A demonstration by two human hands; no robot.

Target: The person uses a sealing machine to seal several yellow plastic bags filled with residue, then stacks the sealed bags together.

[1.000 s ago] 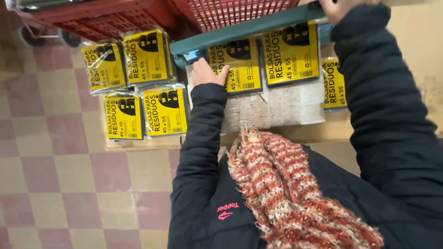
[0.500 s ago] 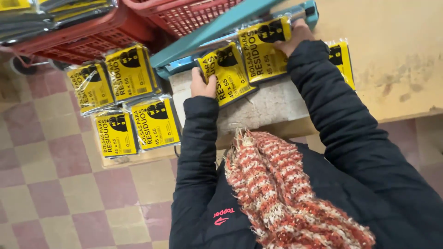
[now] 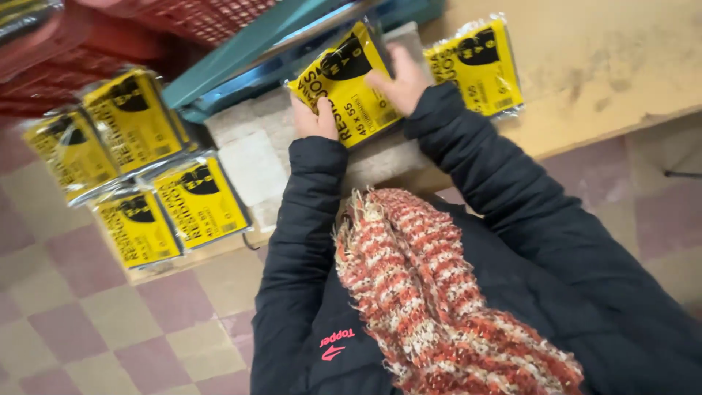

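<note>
Near the top centre of the frame, both hands hold one yellow plastic packet tilted above a pale board on the worktop: the left hand pinches its lower edge, and the right hand curls over its right side. The glossy wrap looks slippery, so a loose pinch could let it slide out and drop to the checked floor. A second packet lies just beside the right hand and could be knocked by the sleeve. At the left, four packets sit close to the worktop edge, where a nudge might tip them off.
</note>
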